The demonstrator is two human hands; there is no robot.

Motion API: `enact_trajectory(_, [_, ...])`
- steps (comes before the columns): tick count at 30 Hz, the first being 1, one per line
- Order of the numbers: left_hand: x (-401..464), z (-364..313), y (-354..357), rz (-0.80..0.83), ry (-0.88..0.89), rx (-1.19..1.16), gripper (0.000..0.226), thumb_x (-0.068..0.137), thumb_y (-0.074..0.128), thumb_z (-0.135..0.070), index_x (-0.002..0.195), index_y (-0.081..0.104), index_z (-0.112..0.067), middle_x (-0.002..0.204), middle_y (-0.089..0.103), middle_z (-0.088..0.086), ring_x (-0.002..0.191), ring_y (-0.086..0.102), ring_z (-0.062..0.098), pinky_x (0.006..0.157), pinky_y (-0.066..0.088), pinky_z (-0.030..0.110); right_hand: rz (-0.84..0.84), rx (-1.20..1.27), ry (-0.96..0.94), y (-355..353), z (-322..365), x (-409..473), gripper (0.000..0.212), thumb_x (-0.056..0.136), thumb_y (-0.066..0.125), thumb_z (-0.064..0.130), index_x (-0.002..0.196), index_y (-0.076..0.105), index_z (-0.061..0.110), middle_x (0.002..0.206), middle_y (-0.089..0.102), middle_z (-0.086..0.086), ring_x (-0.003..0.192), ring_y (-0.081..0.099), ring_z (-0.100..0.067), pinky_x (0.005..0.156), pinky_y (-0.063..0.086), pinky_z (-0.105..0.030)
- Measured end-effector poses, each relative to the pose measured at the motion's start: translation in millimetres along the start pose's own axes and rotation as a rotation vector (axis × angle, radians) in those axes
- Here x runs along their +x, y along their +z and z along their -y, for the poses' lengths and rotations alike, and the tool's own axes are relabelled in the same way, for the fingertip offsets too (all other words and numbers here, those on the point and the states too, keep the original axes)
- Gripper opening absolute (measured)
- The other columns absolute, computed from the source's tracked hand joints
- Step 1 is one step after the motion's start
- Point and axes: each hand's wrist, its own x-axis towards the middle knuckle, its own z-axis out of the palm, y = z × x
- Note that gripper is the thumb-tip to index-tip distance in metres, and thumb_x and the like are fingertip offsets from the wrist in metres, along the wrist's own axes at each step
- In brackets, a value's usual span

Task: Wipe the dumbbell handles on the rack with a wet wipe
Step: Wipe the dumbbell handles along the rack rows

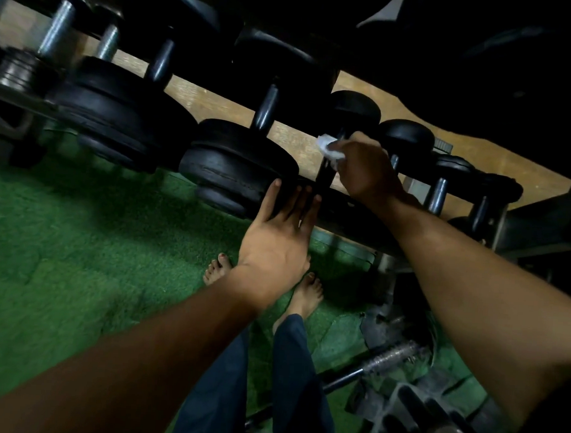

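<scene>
No legible text — none anywhere.

Dumbbell heads (237,168) at centre look matt black rubber, scuffed; handles (58,29) at upper left are bright, glossy metal; the wet wipe (329,149) is crumpled white tissue-like cloth; floor turf (64,239) at left is rough green pile.

floor: green turf (64,239) | wall: tan, perhaps wood (198,94) | light: dim

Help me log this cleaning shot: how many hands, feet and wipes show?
Hands: 2, open left hand and right hand
crumpled white wet wipe: 1
bare feet: 2
Total: 5
</scene>
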Motion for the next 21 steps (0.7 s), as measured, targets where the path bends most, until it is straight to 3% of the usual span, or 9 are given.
enact_trajectory(4, [0,1,1,-0.011,-0.002,0.001,0.09,0.102,0.036,-0.052,0.159,-0.017,-0.006,0.168,-0.015,0.017,0.156,-0.015,0.027,0.108,-0.035,0.058,-0.002,-0.105,-0.011,9,0,2,0.041,0.095,0.054,0.013,0.132,0.064,0.027,0.109,0.06,-0.013,0.101,0.063,-0.041,0.083,0.053,-0.038])
enact_trajectory(6, [0,0,2,-0.016,-0.008,-0.008,0.09,0.101,0.037,-0.051,0.159,-0.016,-0.006,0.169,-0.013,0.017,0.156,-0.014,0.027,0.106,-0.037,0.057,0.044,-0.104,-0.034,9,-2,0,0.043,0.095,0.05,0.018,0.135,0.06,0.032,0.114,0.061,-0.012,0.104,0.063,-0.038,0.085,0.054,-0.038])
enact_trajectory(8, [1,0,1,-0.009,-0.009,-0.01,0.091,0.101,0.037,-0.051,0.159,-0.017,-0.007,0.169,-0.014,0.016,0.156,-0.015,0.026,0.106,-0.038,0.057,0.007,-0.09,-0.031,8,-4,-2,0.041,0.097,0.047,0.026,0.136,0.055,0.035,0.103,0.06,-0.006,0.091,0.061,-0.026,0.079,0.05,-0.031])
enact_trajectory(10, [1,0,1,-0.007,-0.01,-0.009,0.092,0.101,0.037,-0.052,0.159,-0.017,-0.007,0.169,-0.014,0.016,0.156,-0.015,0.026,0.107,-0.037,0.057,-0.092,-0.077,0.026,9,-6,1,0.036,0.093,0.054,0.02,0.128,0.062,0.028,0.096,0.06,-0.004,0.084,0.06,-0.023,0.073,0.048,-0.029])
enact_trajectory(14, [0,0,1,-0.012,-0.011,-0.007,0.092,0.101,0.037,-0.053,0.159,-0.017,-0.007,0.169,-0.015,0.017,0.157,-0.014,0.026,0.106,-0.037,0.057,-0.197,-0.041,0.201,19,-7,10,0.033,0.083,0.062,0.017,0.114,0.073,0.012,0.111,0.073,-0.012,0.103,0.068,-0.03,0.085,0.048,-0.029])
enact_trajectory(18, [0,0,2,-0.009,-0.01,-0.002,0.092,0.101,0.037,-0.054,0.159,-0.017,-0.007,0.168,-0.015,0.016,0.156,-0.015,0.026,0.107,-0.036,0.057,-0.155,0.182,0.407,12,5,5,0.031,0.082,0.074,0.018,0.112,0.073,0.01,0.114,0.072,-0.012,0.106,0.066,-0.027,0.084,0.045,-0.025])
enact_trajectory(21, [-1,-1,3,-0.027,-0.011,-0.003,0.092,0.101,0.037,-0.053,0.159,-0.016,-0.007,0.169,-0.013,0.017,0.157,-0.013,0.027,0.11,-0.034,0.058,0.021,0.611,0.684,12,3,2,0.03,0.062,0.076,0.02,0.09,0.067,0.011,0.095,0.069,-0.014,0.09,0.072,-0.031,0.075,0.057,-0.042])
